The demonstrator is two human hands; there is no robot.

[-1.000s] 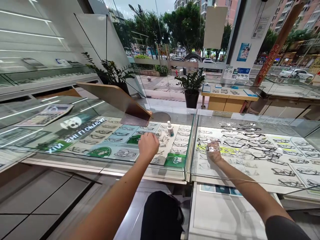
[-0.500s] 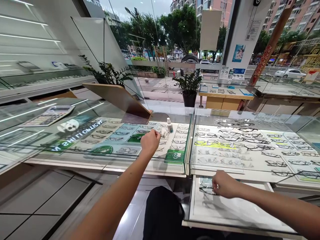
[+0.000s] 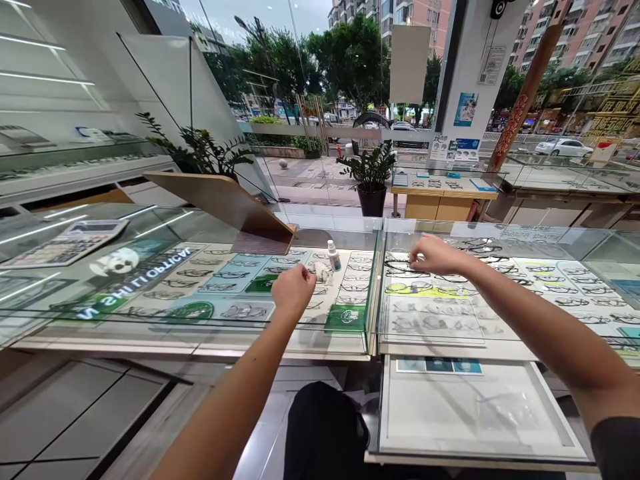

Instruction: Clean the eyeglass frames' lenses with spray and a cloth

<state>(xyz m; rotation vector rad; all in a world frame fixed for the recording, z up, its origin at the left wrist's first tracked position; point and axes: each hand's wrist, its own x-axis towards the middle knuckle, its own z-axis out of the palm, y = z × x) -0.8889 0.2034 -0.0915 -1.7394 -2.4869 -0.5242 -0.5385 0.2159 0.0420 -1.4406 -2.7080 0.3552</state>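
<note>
My right hand (image 3: 436, 255) is over the right glass counter, its thumb and fingers pinched on a pair of dark-framed eyeglasses (image 3: 397, 265). Other frames lie close behind and below it, so their outlines partly overlap. My left hand (image 3: 294, 288) is closed above the left glass counter; what its fingers hold, if anything, is hidden. Just beyond its fingertips rest a crumpled pale cloth (image 3: 324, 273) and a small white spray bottle (image 3: 333, 256), which stands upright.
A pulled-out white drawer (image 3: 450, 417) juts out below the right counter, with a clear plastic sheet inside. Rows of eyeglasses (image 3: 570, 292) fill the display. A tilted wooden board (image 3: 225, 203) and a calculator-like panel (image 3: 75, 241) are on the left. Green card (image 3: 349, 318) lies near the counter joint.
My right hand has risen from the drawer to the right counter top, carrying the eyeglasses forward. My left hand stays closed near the cloth, slightly lower. The view has shifted a little.
</note>
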